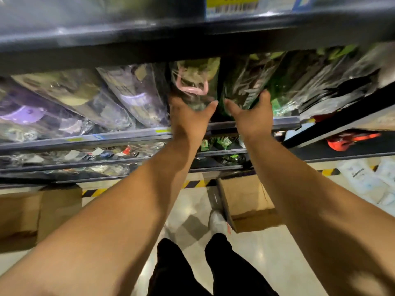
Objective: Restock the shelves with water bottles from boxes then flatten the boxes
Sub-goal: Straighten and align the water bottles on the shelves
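Both hands on wrapped bottles, middle shelf [119,136].
Left hand [189,116] cups pink-handled bottle [193,86]; right hand [251,115] grips green bottle [241,86]. Slick film, rigid, probably light: hold low, around the body.

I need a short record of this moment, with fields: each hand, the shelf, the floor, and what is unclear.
left hand: left hand on a wrapped bottle with pink handle
right hand: right hand on a wrapped green bottle
shelf: shelf filled with wrapped bottles, purple ones at left
floor: cardboard box beside the person's shoe; another box at left
unclear: picture blurred; grip tightness not visible
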